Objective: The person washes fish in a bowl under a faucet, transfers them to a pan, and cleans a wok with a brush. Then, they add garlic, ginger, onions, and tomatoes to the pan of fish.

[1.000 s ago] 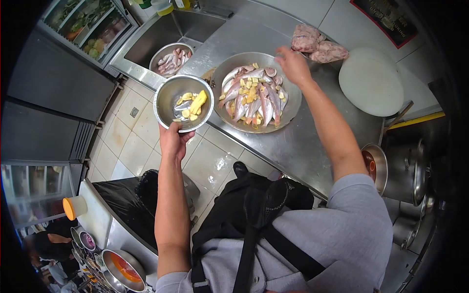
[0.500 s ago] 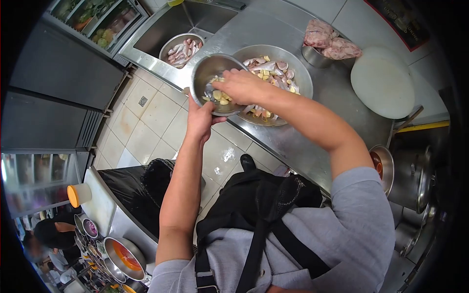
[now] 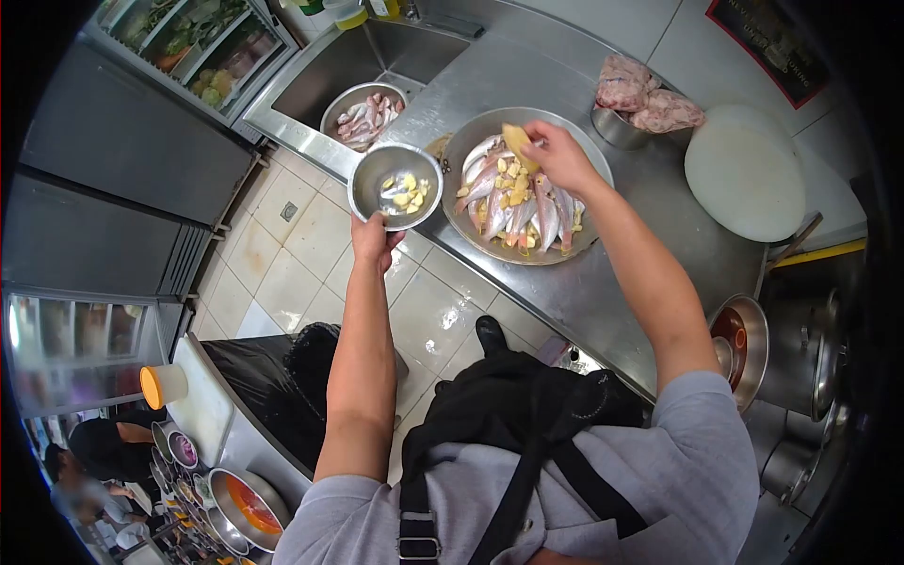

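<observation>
My left hand (image 3: 375, 241) grips the near rim of a small metal bowl (image 3: 361, 193), which is tilted and holds pale yellow pieces (image 3: 407, 195) that look like garlic or ginger. Over the large metal bowl (image 3: 603, 160) on the steel counter, my right hand (image 3: 557, 155) pinches a flat yellowish slice (image 3: 518, 143), possibly ginger. Several whole fish (image 3: 544, 212) lie in the large bowl, with yellow pieces (image 3: 513, 182) scattered on top of them. The small bowl is just left of the large one.
A bowl of fish (image 3: 367, 115) stands in the sink (image 3: 315, 89). Behind the large bowl, bagged meat (image 3: 667, 110) rests on a metal container (image 3: 617, 129) beside a round white board (image 3: 744, 174). Pots (image 3: 796, 363) stand at right; people (image 3: 108, 447) are at lower left.
My right hand has left the small bowl and moved right, over the large bowl, with a slice. The small bowl has moved slightly away from the large one, uncovering more fish.
</observation>
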`<state>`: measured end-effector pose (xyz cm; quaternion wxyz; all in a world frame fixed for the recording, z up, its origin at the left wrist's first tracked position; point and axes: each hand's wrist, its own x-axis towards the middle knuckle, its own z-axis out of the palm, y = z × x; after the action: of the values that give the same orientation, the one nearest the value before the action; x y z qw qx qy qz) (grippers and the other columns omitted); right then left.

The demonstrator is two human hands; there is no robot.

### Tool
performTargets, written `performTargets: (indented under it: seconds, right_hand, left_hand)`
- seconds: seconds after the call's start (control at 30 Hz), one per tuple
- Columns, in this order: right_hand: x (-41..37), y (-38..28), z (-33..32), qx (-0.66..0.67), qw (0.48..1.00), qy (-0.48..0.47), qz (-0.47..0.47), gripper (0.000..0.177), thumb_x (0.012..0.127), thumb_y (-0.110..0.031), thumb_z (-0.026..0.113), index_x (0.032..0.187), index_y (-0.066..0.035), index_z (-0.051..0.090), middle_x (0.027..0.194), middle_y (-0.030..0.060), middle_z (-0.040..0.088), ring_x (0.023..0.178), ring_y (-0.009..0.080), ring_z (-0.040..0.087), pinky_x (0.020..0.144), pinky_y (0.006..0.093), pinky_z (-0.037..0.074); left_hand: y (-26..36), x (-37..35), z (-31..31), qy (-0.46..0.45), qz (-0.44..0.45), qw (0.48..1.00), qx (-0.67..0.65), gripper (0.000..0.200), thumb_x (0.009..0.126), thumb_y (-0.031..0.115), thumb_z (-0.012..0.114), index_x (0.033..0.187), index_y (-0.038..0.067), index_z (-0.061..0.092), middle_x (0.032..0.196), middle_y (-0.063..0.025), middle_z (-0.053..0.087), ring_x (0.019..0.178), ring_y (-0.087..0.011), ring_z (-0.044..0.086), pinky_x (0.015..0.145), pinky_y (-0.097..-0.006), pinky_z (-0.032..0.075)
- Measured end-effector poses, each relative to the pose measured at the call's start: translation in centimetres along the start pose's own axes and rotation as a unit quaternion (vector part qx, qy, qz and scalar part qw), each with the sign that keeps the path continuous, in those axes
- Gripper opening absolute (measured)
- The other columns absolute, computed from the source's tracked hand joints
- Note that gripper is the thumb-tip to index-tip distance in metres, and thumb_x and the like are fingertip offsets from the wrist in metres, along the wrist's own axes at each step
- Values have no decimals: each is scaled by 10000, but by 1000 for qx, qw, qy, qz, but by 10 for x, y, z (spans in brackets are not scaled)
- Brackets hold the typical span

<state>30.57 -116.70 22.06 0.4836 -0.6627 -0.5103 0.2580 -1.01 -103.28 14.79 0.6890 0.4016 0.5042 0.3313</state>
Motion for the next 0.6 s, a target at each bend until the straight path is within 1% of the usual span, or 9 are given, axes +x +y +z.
performTargets:
  seconds: [0.07,0.13,0.23,0.27,0.4,0.5,0.53,0.57,0.6]
  right_hand:
    - [-13,18,-11,1,1000,20,25,181,907,-105,636,1062,-12,638,913,52,682,804,160,631,766,308,507]
    - [-25,27,-22,66,980,26,184,147,918,-128,645,1018,-21,638,855,16,654,741,113,588,689,279,491]
    - [-31,35,-38,41,987,45,150,118,932,-149,640,991,-47,636,813,-17,618,723,75,556,614,265,465]
    - [-34,22,-40,75,978,52,186,112,932,-161,645,988,-64,635,821,-16,618,720,79,551,578,267,452]
    - [-35,26,-37,108,975,56,187,107,936,-171,641,1001,-86,629,857,-11,622,720,70,551,568,250,459]
    - [-38,38,-34,101,975,44,191,113,940,-175,635,1010,-87,624,850,-11,620,727,71,560,573,243,478]
    - [-38,36,-34,97,975,43,194,108,940,-155,630,1017,-81,617,843,-11,616,737,76,571,578,243,493]
    - [-38,34,-34,98,975,43,195,108,940,-155,630,1017,-81,617,843,-11,616,737,76,571,578,243,493]
    - [-37,32,-34,102,978,45,179,103,938,-141,631,1015,-74,621,841,-11,615,735,76,572,579,243,491]
  left_hand:
    - [-16,22,-9,17,-17,1000,11,548,845,-22,444,1374,101,366,1112,-154,610,775,-225,688,515,-293,592]
    - [-23,28,-8,40,-60,997,28,537,852,-22,469,1370,81,374,1112,-160,611,782,-238,689,548,-321,603]
    - [-18,32,-8,40,-46,995,74,541,858,-21,486,1379,45,357,1108,-175,612,787,-258,689,579,-348,614]
    - [-24,42,-13,72,-47,992,87,424,868,-57,496,1279,22,427,1101,-162,612,831,-250,682,629,-323,619]
    - [-20,56,-16,116,-27,992,46,421,863,-41,524,1270,1,425,1113,-182,603,829,-262,688,648,-324,626]
    - [-14,72,-17,39,-83,988,121,445,869,24,569,1286,-8,417,1127,-197,596,901,-297,680,672,-392,619]
    - [-2,62,-6,81,-73,965,239,555,859,96,640,1337,-43,395,1193,-230,573,1029,-341,642,814,-461,578]
    - [-10,73,-6,81,-73,965,240,555,859,96,640,1337,-43,395,1193,-230,573,1029,-341,642,814,-461,578]
    - [-21,85,-6,147,64,928,336,601,852,109,660,1359,-56,383,1220,-249,559,1085,-362,606,891,-470,530]
